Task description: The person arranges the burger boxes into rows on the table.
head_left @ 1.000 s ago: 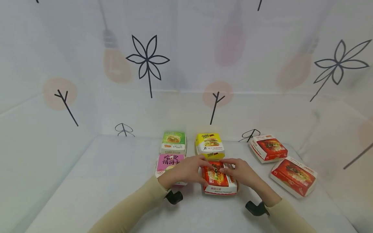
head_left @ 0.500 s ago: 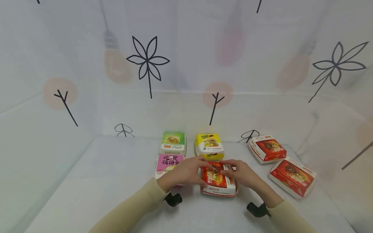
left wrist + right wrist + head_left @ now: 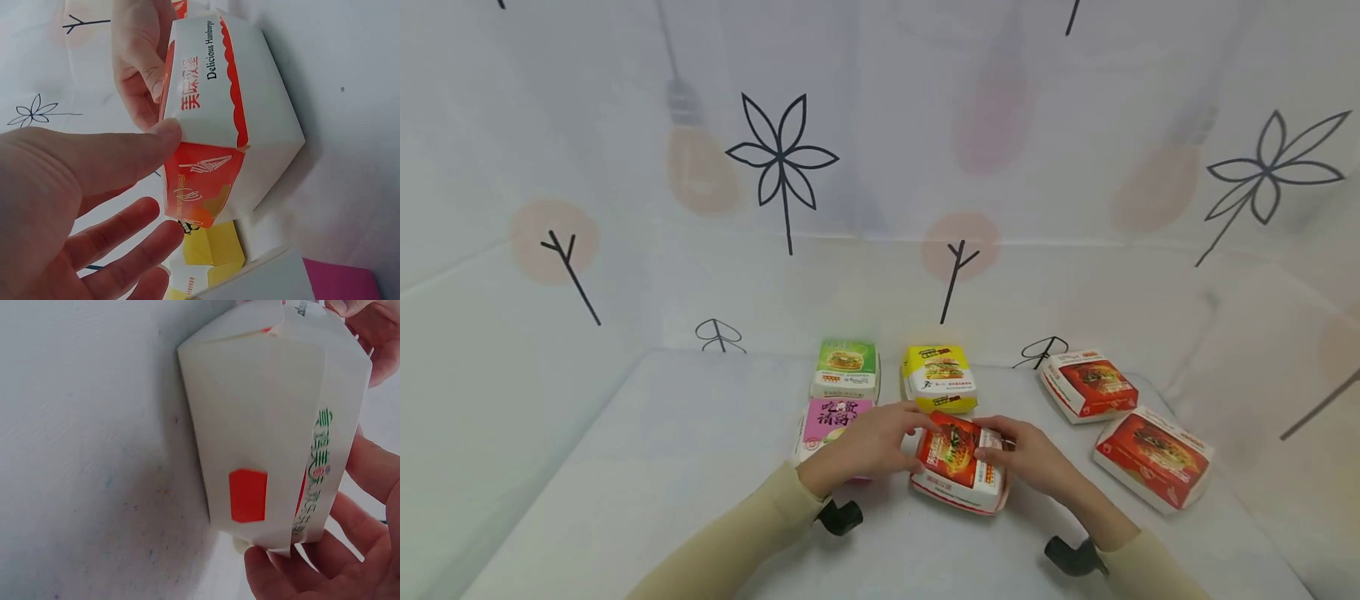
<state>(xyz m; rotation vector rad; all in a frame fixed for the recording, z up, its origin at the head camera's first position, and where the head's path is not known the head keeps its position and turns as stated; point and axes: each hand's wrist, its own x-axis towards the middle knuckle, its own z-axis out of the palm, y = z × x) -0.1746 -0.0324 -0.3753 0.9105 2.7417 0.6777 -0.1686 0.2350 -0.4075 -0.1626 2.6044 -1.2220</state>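
Observation:
Between my two hands sits a red-and-white hamburger box [image 3: 953, 450], lid closed, with a burger picture on top. It stands slightly turned on the white table, its right end nearer to me. My left hand [image 3: 880, 443] holds its left end; in the left wrist view the thumb rests on a lid corner of the hamburger box [image 3: 209, 75], while the lower fingers spread loosely beside it. My right hand [image 3: 1033, 460] grips the right end. In the right wrist view its fingertips are at the far edge of the hamburger box [image 3: 269, 412], near a lid flap, with the thumb along the top edge.
A yellow box [image 3: 940, 379] stands just behind the held one. At its left are a green box [image 3: 847, 360] and a pink box [image 3: 822, 425], partly covered by my left hand. Two more red boxes [image 3: 1092, 383] lie at the right. A patterned cloth [image 3: 865, 292] hangs behind.
The hamburger box has turned clockwise, its right end coming toward me and its left end shifting slightly left. Both hands have moved a little with it; the other boxes stay put.

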